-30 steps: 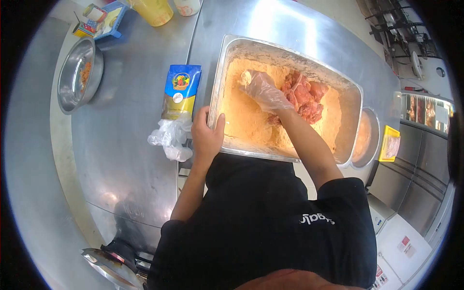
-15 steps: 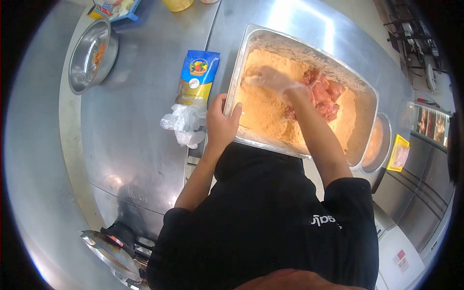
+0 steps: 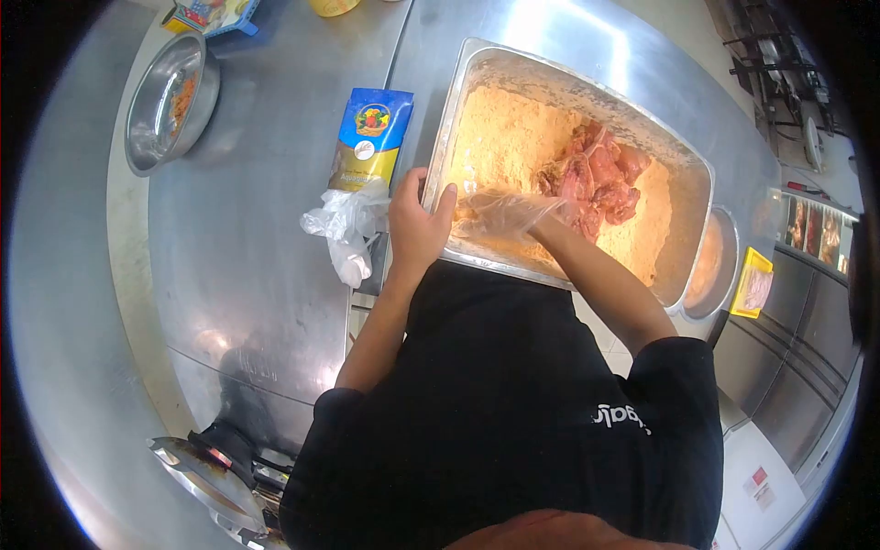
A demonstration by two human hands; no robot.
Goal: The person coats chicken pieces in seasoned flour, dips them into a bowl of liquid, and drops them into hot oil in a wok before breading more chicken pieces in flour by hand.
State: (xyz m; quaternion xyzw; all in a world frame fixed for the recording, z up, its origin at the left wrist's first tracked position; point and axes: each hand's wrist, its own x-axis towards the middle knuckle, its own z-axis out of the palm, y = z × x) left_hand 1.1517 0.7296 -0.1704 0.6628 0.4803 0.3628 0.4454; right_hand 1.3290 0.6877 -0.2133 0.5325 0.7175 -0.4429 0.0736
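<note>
Inside the tray point(image 3: 684, 216), gloved right hand point(image 3: 493, 214) beside raw meat point(image 3: 605, 176).

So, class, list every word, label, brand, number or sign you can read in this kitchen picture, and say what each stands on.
No text can be quoted with confidence.
Black T-shirt: white lettering on the chest, folded and distorted.
Blue-and-gold pouch: small label print, too blurred.
Sticker on the white appliance: too small.
Blue tray, top left: print there too small.
Steel tabletop: faint marks, illegible.
</note>
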